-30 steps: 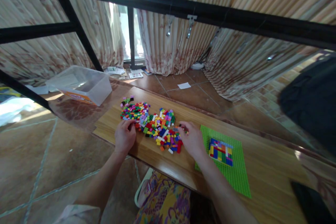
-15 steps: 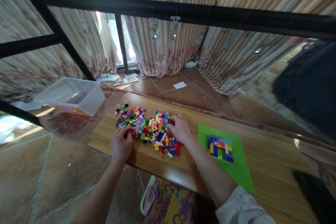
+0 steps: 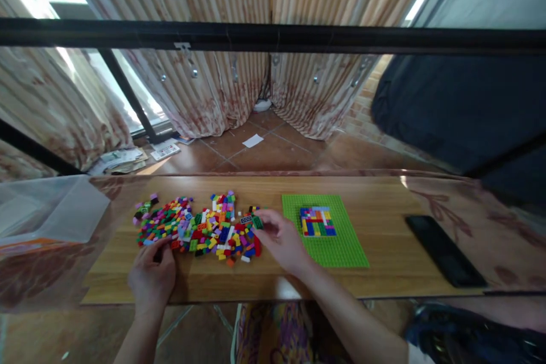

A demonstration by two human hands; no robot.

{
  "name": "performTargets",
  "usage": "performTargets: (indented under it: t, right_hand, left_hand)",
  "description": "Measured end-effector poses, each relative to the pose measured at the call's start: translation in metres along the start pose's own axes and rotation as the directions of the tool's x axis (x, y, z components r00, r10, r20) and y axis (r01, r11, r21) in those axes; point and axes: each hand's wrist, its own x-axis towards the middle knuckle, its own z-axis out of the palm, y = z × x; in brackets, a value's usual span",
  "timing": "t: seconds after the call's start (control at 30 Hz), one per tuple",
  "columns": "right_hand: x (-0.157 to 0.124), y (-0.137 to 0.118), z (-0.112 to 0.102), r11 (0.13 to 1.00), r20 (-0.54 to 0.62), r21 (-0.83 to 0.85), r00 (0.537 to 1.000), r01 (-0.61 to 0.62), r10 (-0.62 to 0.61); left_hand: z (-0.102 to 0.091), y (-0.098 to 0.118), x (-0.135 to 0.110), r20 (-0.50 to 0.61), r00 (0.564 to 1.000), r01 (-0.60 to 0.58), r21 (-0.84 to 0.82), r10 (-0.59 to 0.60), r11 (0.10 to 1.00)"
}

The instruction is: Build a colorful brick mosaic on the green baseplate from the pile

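Observation:
A heap of small coloured bricks [image 3: 200,227] lies on the wooden table [image 3: 384,273]. My right hand [image 3: 281,242] is at the heap's right edge, thumb and fingers pinched on a green brick [image 3: 257,222]. My left hand [image 3: 152,276] rests near the heap's front left edge, fingers curled with their tips among the bricks; what they hold, if anything, is hidden. Right of the heap lies a green baseplate [image 3: 336,247] with a small patch of mixed-colour bricks [image 3: 317,220] pressed onto it.
A black phone [image 3: 446,250] lies on the table at the right. A clear plastic tub [image 3: 46,213] stands at the left end. A black bar [image 3: 273,37] crosses the view overhead. Curtains, floor tiles and scattered papers [image 3: 128,157] lie beyond the table.
The camera swung right, bringing the phone into view. My right hand pulled back from the heap's far side to its right edge and now pinches a green brick. My left hand stayed at the heap's front left.

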Motion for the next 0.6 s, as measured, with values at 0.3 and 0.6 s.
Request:
performTargets:
  t: [0.3,0.6]
  right_hand:
    - [-0.041,0.038,-0.109,0.988,-0.458,-0.041,0.882,-0.148,0.113]
    - [-0.030,0.052,-0.146,0.815,-0.597,-0.473,0.802,-0.335,-0.017]
  left_hand:
    - [-0.002,0.007,0.004,0.033,0.997,0.070,0.059,-0.072,0.996]
    - [-0.005,0.013,0.005,0.067,0.986,0.144,0.134,-0.154,0.980]
